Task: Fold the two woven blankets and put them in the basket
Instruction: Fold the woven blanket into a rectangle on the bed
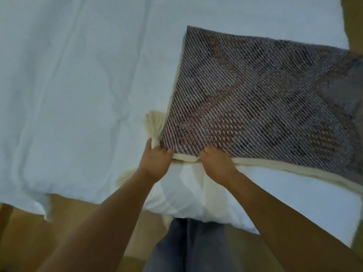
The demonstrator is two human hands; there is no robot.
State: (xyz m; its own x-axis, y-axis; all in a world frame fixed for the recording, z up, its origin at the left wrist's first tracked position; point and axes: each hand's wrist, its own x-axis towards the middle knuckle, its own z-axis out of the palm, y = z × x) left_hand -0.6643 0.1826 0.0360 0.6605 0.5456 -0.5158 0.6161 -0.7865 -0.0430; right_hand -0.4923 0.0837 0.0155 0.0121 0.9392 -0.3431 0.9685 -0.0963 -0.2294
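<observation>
Both hands hold the near cream hem of a woven blanket [265, 107], a stiff sheet of grey and rust diagonal weave. The left hand [157, 163] pinches the corner, its fingers [169, 152] curled over the hem with the thumb up the side edge. The right hand [217, 163] sits just beside it, its fingers [206, 151] clamped on the same hem. Holding the two grips this close at one corner looks like a way of matching layers and squaring the fold before pressing it flat.

Beyond the fingers the blanket rises and slopes away to the right, over the pale quilted bed cover [68, 95], which gives a broad, soft surface to fold on. A cream yarn tassel [154, 122] sticks out just past the left fingers. Another tassel [123, 176] hangs below that wrist, possibly from a lower layer, though the arm hides where it joins.

Neither a basket nor a second blanket is in view, so the task appears to be at the folding stage.
</observation>
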